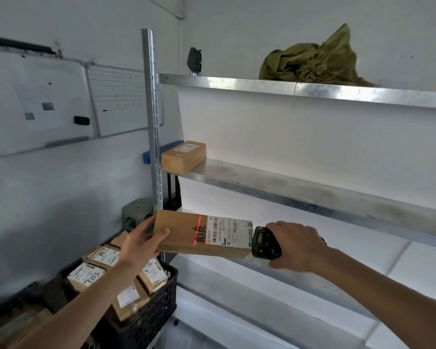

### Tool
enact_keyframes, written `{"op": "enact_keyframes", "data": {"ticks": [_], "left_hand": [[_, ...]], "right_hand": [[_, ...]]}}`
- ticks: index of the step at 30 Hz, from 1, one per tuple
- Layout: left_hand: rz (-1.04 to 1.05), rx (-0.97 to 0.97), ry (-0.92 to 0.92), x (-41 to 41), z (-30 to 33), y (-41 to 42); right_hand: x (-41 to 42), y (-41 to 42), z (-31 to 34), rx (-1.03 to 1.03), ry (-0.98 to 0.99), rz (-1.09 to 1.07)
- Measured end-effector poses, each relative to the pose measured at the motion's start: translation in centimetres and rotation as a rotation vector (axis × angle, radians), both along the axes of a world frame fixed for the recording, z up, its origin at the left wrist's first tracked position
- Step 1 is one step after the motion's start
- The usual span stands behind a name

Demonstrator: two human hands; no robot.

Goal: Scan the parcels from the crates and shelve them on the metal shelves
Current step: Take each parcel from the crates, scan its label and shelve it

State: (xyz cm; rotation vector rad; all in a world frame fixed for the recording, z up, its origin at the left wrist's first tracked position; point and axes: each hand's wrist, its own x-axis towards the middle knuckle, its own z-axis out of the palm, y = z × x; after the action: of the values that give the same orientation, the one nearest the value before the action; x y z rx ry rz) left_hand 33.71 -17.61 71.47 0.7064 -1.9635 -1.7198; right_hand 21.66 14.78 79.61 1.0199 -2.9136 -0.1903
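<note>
A: One parcel (202,233) is held at its nine o'clock end by the left hand (141,241), its long axis lying nine to three.

B: The scanner (266,244), gripped in the right hand (296,245), is pointed from three o'clock; the red line (198,230) is cast beside the label (228,231), not across it.

A: One shelved parcel (183,157) is counted at twelve o'clock; about six are seen in the crate (146,321).

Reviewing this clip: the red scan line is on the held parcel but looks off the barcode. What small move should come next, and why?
Probably a slight shift of the scanner in the right hand, moving the red line toward the barcode. The line falls on bare cardboard and handwriting, left of the white label, so a read looks unlikely. The left hand grips the parcel by its far end.
</note>
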Motion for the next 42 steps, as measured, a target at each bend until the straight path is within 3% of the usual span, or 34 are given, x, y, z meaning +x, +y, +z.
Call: {"op": "enact_keyframes", "data": {"ticks": [20,29,36,42], "left_hand": [[-0.042,0.045,0.015,-1.5,1.3,3.9],[-0.069,0.175,0.025,-2.2,2.4,5.2],[-0.065,0.262,0.016,-2.9,3.0,4.0],[-0.053,0.345,0.038,-3.3,3.2,3.5]], "right_hand": [[-2.2,4.2,0.6,0.036,0.047,-0.038],[-0.7,2.5,0.6,-0.187,-0.161,-0.072],[0.0,-0.4,0.7,-0.2,-0.182,-0.035],[1.0,-3.4,0.5,-0.354,-0.285,0.04]]}}
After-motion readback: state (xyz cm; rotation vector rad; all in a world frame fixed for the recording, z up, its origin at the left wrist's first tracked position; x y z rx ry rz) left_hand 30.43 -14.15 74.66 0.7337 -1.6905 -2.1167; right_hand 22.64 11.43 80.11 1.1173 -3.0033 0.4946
